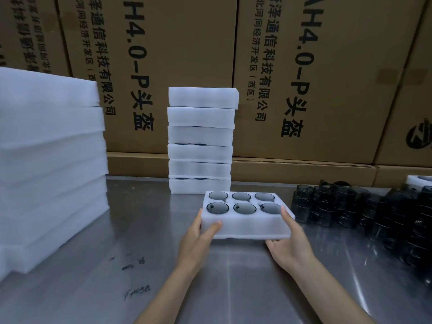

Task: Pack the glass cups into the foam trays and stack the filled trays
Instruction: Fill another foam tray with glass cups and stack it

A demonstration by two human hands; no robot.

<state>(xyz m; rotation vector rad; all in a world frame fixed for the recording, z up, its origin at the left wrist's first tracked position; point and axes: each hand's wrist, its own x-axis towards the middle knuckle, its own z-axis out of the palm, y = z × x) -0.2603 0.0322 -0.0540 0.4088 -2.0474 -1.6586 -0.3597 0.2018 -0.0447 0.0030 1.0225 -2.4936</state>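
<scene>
A white foam tray [252,224] sits at the middle of the steel table with dark glass cups [244,208] in all of its round pockets. My left hand [198,239] grips its near left corner, thumb on the front wall. My right hand [292,244] grips its near right corner, thumb up on the top face and fingers under the bottom edge. Behind the tray stands a stack of filled foam trays [201,141], several high. Loose dark glass cups [350,206] crowd the table at the right.
A tall pile of empty foam trays [49,164] fills the left side. Large cardboard boxes [187,54] form a wall along the back. Another foam tray [418,180] peeks in at the far right edge. The steel table [145,230] carries black scribbles near me.
</scene>
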